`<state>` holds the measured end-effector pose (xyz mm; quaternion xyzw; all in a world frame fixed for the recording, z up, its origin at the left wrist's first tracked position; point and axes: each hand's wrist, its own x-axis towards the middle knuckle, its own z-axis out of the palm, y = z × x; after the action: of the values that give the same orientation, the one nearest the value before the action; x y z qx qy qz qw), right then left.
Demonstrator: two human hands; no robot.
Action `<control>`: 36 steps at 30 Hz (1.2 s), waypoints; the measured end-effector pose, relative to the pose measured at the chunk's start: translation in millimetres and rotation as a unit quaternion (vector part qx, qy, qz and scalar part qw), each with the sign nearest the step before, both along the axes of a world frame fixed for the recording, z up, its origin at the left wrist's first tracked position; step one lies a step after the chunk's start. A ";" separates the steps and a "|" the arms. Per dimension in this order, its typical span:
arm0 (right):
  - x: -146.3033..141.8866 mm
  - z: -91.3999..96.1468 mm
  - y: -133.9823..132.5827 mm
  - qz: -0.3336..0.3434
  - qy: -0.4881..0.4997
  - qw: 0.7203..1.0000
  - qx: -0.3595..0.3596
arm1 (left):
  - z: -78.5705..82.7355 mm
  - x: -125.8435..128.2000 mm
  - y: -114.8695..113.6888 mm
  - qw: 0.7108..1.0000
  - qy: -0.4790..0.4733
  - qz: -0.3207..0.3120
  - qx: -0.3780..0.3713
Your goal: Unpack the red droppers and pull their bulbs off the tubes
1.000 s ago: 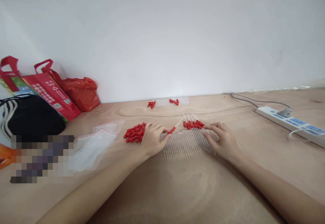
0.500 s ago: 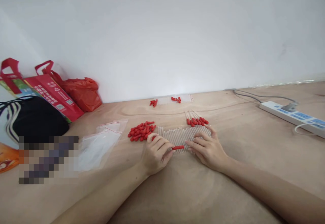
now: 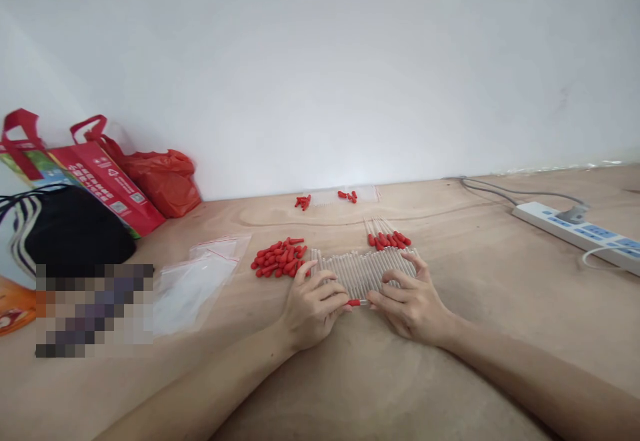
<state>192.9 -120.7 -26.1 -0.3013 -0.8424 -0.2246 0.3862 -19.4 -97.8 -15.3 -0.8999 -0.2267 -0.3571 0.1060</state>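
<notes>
My left hand (image 3: 314,306) pinches a small red cap (image 3: 354,302) at the near edge of a row of clear thin tubes (image 3: 363,269) lying side by side on the wooden table (image 3: 380,374). My right hand (image 3: 411,302) meets it from the right, its fingertips pinched on the end of a clear tube that touches the cap. A pile of loose red caps (image 3: 279,257) lies just left of the tubes. Several tubes with red caps on them (image 3: 387,237) lie behind the row.
Clear zip bags (image 3: 197,279) lie to the left. Red bags (image 3: 125,177) and a black bag (image 3: 65,231) stand against the wall at far left. Two small bags with red caps (image 3: 330,197) sit near the wall. A white power strip (image 3: 580,234) with cables lies at right.
Both hands have drawn back from the far side of the tube row to its near edge. The left hand carried the red cap along, and the right hand's fingertips have closed in on it.
</notes>
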 end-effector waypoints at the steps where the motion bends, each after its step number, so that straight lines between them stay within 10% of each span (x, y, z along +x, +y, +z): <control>1: 0.4 0.2 0.0 0.001 0.000 1.000 0.000 | 0.5 -0.3 -0.7 1.000 0.002 0.001 0.001; 11: 14.7 3.4 -6.4 0.002 0.024 0.999 -0.032 | 6.2 -7.1 -2.7 1.000 -0.007 -0.005 0.020; 18: 40.4 9.4 0.8 -0.145 0.056 0.977 -0.145 | 6.2 -22.4 -0.3 0.998 -0.053 0.033 -0.032; 27: 49.2 -2.7 21.4 -0.254 0.129 0.949 -0.134 | 40.9 -97.0 51.7 0.901 -0.216 0.333 -0.176; 30: 48.2 -4.9 25.3 -0.240 0.110 0.958 -0.107 | 33.7 -127.8 69.0 0.850 -0.231 0.400 -0.255; 36: 38.2 -5.9 21.2 -0.261 0.052 0.960 -0.090 | 14.3 -138.5 79.8 0.840 -0.134 0.428 -0.307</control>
<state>231.1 -99.5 -32.0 -0.5557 -0.7298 -0.2252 0.3286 -158.0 -17.9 -1.0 -0.6436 -0.6989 -0.3052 -0.0645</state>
